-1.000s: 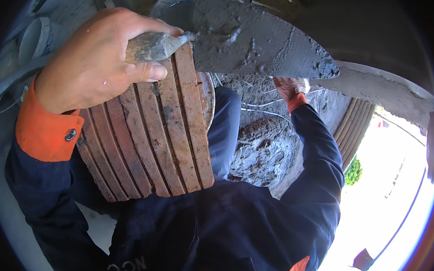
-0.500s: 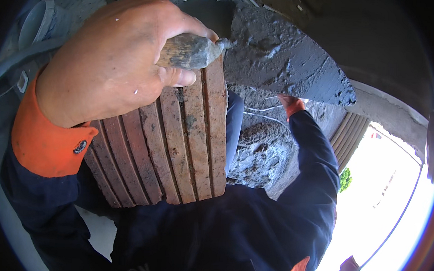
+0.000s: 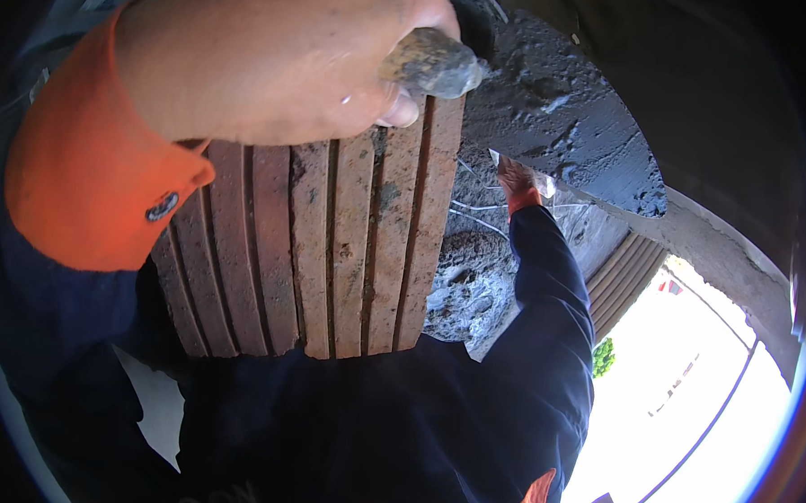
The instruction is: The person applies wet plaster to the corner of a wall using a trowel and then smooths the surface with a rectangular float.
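My left hand (image 3: 312, 63) is closed around the worn wooden handle of a trowel (image 3: 434, 64). Its broad blade (image 3: 571, 115), coated in wet grey mortar, spreads to the right with a rounded edge. Under that hand, close in front of my chest, stand grooved red-brown clay blocks (image 3: 358, 241). The left thumb is near their top edge; whether it touches them I cannot tell. Beyond the blade's lower edge, my right hand (image 3: 519, 183) reaches out, with its fingers partly hidden. A pale, thin piece shows on either side of it, too small to name.
A rough patch of grey mortar or rubble (image 3: 473, 299) lies below the right hand, with thin white strands (image 3: 481, 219) above it. On the right are a ribbed brown bundle (image 3: 627, 275), a concrete ledge (image 3: 726, 257), and a dark cable (image 3: 709, 445) against bright daylight.
My left hand has moved right and up with the trowel, and the mortar-coated blade has tilted downward at its far end. My right hand has shifted slightly left in view.
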The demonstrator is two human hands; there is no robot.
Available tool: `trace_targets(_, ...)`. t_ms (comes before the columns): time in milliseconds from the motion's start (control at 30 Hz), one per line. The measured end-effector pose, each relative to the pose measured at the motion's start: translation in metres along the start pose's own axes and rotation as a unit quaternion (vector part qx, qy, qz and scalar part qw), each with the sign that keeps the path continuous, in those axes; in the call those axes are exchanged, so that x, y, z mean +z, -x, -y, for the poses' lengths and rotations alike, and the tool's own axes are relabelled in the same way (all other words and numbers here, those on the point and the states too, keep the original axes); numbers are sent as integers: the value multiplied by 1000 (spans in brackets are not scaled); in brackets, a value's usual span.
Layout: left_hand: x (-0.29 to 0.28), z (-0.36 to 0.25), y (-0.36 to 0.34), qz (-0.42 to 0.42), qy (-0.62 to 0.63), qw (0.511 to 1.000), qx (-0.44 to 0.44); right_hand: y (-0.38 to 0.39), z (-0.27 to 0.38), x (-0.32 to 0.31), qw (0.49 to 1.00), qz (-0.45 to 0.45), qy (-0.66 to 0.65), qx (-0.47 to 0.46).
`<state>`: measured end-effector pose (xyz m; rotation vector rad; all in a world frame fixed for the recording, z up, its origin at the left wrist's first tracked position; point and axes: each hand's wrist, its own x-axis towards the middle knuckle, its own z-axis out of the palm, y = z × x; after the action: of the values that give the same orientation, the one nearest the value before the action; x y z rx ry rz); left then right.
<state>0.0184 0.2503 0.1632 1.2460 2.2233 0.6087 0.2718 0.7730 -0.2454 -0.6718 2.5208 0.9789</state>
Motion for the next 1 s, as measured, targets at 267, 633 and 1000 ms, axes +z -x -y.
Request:
trace_targets(267, -5, 13, 6, 8, 95, 995, 25, -29, -17, -13, 998, 41, -51, -4)
trace_targets(633, 11, 26, 15, -61, 54, 995, 59, -29, -19, -41, 997, -2, 73, -30)
trace_targets(1000, 35, 21, 1, -142, -33, 989, 17, 25, -52, -87, 987, -119, 103, 5)
